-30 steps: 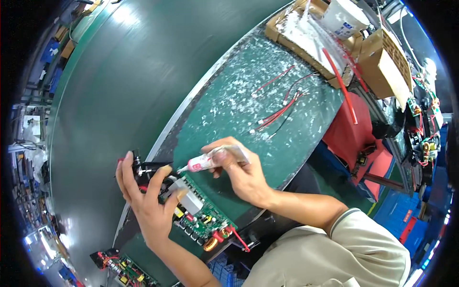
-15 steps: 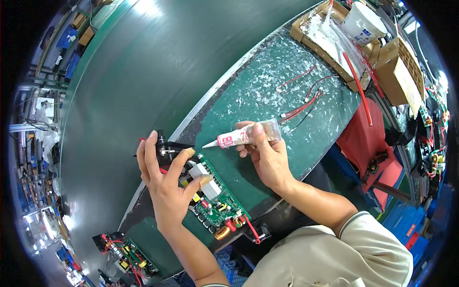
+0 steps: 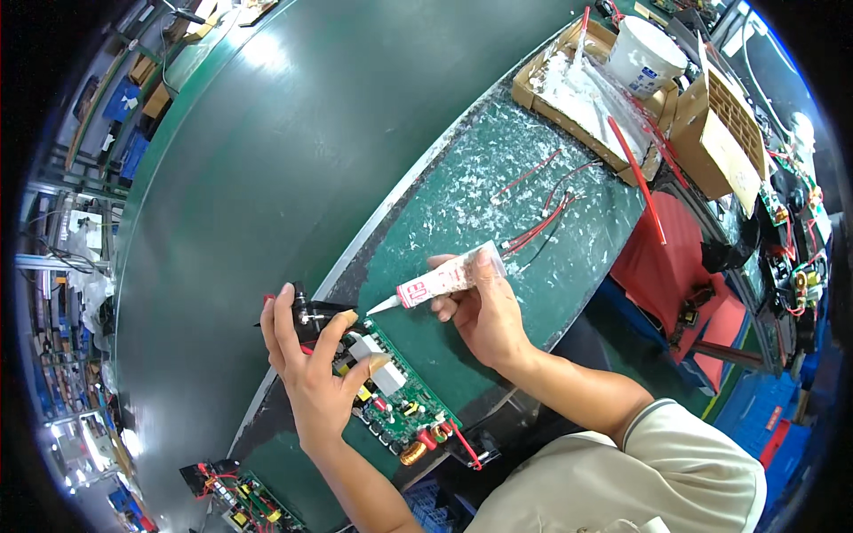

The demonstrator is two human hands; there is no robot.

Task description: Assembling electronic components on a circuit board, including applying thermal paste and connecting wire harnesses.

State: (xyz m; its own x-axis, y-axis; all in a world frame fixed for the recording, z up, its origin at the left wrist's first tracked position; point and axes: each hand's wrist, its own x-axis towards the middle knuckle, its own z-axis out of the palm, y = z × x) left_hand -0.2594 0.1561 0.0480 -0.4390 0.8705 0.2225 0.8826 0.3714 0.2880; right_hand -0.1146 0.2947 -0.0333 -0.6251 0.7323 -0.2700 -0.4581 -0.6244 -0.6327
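Note:
A green circuit board (image 3: 410, 391) lies at a slant on the near part of the bench, carrying a pale grey block (image 3: 384, 366), a copper-coloured coil (image 3: 413, 453) and several small parts. My left hand (image 3: 315, 382) grips its far left end, thumb by the grey block and the other fingers curved around a black part (image 3: 311, 315). Between the thumb and fingers of my right hand (image 3: 489, 320) is a white and red glue tube (image 3: 435, 286). Its nozzle points at the board's far corner, almost at it; whether they touch I cannot tell.
Red and black wires (image 3: 542, 226) lie beyond the tube. A cardboard tray (image 3: 569, 115) with white residue and a white bucket (image 3: 644, 58) stand at the far right, beside a carton (image 3: 715, 133). Another circuit board (image 3: 244, 502) is at the lower left.
The whole view has shifted, so the bench and hands appear lower. The glue tube is tilted a little more, its back end raised toward the wires. Both hands keep their hold.

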